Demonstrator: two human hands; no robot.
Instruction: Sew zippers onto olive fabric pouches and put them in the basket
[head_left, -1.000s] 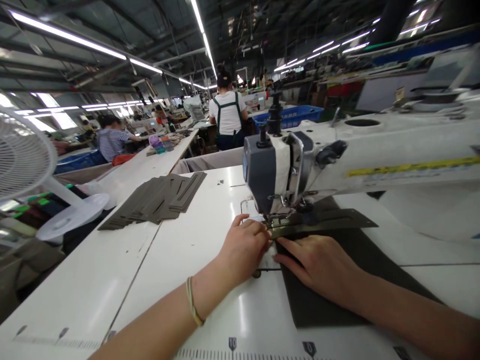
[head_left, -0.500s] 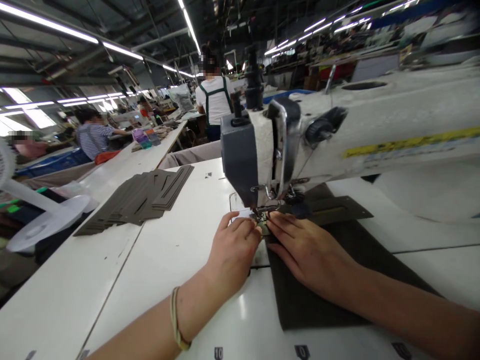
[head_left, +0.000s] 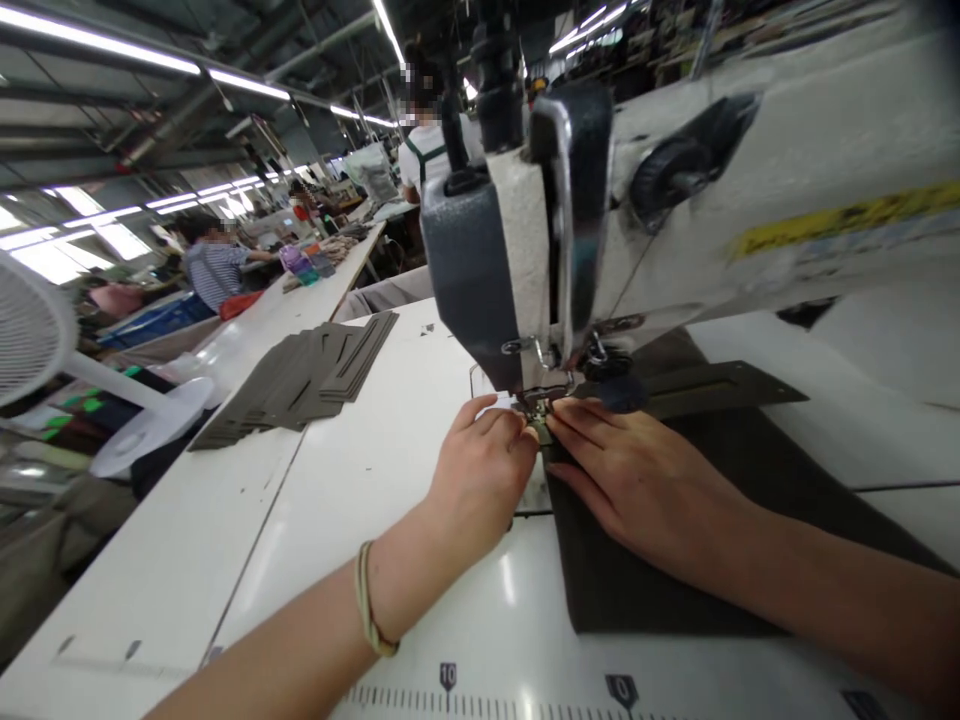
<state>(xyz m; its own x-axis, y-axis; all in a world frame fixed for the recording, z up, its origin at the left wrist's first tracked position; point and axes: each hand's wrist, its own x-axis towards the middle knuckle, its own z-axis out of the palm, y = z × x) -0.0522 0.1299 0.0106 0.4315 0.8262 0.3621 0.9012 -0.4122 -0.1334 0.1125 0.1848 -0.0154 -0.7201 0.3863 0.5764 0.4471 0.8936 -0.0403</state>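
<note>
A white sewing machine (head_left: 517,240) with a dark grey front cover stands over the table, its presser foot (head_left: 538,408) low between my hands. My left hand (head_left: 484,465) is closed just left of the foot, thumb and fingertips together; what they pinch is hidden. Flat on a dark olive fabric panel (head_left: 622,580) lies my right hand (head_left: 652,480), fingers stretched toward the foot and thumb apart. Beyond it a slotted piece (head_left: 697,388) of the same colour rests on the panel. A bit of olive material shows between the two hands at the foot.
Left on the white table (head_left: 360,560) lies a fanned stack of dark slotted pieces (head_left: 292,385). A white fan (head_left: 37,330) stands at the left edge. A ruler scale (head_left: 525,700) runs along the front. Several people work behind, one in a striped shirt (head_left: 214,275).
My view has moved closer and shifted, so the machine head looks larger. Both hands keep their places beside the presser foot, with little visible change in the fabric.
</note>
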